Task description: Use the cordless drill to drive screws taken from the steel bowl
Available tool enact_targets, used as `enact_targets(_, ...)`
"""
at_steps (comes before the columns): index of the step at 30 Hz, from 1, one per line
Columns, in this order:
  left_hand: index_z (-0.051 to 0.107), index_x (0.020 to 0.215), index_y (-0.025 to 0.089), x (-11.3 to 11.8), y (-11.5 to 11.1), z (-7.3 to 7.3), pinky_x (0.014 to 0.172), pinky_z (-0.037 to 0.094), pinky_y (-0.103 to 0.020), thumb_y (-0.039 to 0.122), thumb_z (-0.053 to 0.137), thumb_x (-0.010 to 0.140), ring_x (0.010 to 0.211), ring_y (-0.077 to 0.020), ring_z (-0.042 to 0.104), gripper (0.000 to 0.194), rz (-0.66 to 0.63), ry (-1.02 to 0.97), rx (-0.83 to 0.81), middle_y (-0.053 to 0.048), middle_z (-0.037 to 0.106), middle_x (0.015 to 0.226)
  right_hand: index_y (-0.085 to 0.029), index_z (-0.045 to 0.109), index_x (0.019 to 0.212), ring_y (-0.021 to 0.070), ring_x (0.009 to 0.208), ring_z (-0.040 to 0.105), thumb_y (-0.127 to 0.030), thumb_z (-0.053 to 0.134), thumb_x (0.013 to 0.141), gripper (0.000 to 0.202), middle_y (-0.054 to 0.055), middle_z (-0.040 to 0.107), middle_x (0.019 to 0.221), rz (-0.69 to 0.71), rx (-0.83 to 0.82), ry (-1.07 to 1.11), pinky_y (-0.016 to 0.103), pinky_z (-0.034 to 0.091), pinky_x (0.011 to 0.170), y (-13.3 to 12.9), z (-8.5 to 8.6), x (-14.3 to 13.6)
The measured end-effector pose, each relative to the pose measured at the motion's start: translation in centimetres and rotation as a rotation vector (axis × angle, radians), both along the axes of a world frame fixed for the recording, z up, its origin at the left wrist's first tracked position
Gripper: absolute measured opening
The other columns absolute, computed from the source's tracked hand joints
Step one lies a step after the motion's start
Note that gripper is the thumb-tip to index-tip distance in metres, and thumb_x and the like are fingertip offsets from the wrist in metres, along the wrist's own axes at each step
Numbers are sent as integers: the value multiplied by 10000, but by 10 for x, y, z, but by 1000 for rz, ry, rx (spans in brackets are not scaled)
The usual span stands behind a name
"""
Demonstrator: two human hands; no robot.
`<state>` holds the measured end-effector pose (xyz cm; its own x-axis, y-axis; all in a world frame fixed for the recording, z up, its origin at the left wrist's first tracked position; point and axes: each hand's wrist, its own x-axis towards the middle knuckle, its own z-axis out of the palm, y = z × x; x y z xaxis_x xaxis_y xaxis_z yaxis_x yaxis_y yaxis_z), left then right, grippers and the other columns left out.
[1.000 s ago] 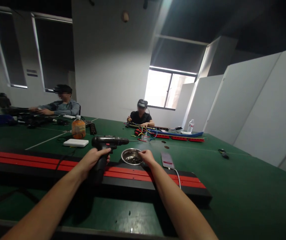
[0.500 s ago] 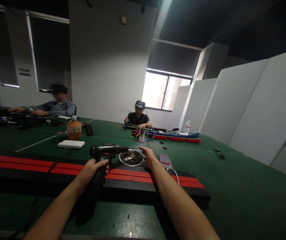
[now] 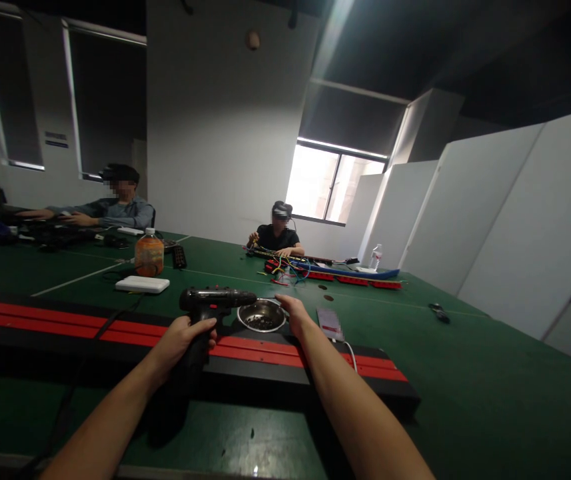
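My left hand (image 3: 188, 341) is wrapped round the grip of a black cordless drill (image 3: 215, 301), which is held level with its long thin bit pointing right. At the bit's far end is my right hand (image 3: 292, 313), its fingers drawn together at the tip; whatever they hold is too small to make out. Just below the bit stands a round metal bowl (image 3: 262, 316) with small dark pieces in it, probably screws. Beneath both hands a long black bar with red strips (image 3: 260, 350) lies across the table.
A phone (image 3: 330, 324) with a white cable lies right of the bowl. To the left are a white power bank (image 3: 142, 285) and a bottle of orange drink (image 3: 149, 253). Across the green table (image 3: 475, 373) two people sit, one behind a blue bar and coloured wires (image 3: 290, 267).
My right hand's fingertips have shifted slightly left and closed in at the bit's tip. The drill stays nearly still in my left hand. The view has turned a little.
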<state>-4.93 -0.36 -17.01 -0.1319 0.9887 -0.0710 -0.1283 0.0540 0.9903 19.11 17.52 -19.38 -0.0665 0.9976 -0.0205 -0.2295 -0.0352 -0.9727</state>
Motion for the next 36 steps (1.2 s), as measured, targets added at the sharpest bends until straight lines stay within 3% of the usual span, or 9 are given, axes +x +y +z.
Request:
enact_targets(7,679,748,108,3,-3,3,503,534,-261,367,779,749,616,-190,676,277,23,5,5,-94,708,695,-139,686,797,162,661,604,-332,784,615,283,27,687,694,38,-67,19,255,418,633,1,0,0)
enact_targets(15,693,763,104,-1,0,-3,510,545,-261,382,785,750,625,-184,681,293,19,-5,13,-94,713,721,-145,671,755,149,646,602,-291,701,685,165,36,698,703,56,-134,2,247,411,631,-2,5,0)
enact_targets(30,697,762,104,-1,0,-3,514,545,-262,396,788,741,622,-186,683,306,18,1,23,-97,717,722,-161,714,848,181,851,637,-345,703,702,235,58,738,971,26,-147,-12,271,438,710,-8,11,2)
enact_targets(36,705,774,106,-2,0,-3,529,547,-263,408,794,728,637,-192,692,318,20,12,22,-107,731,749,-153,700,799,171,711,636,-327,775,668,231,51,730,808,79,-85,18,266,447,643,-5,6,1)
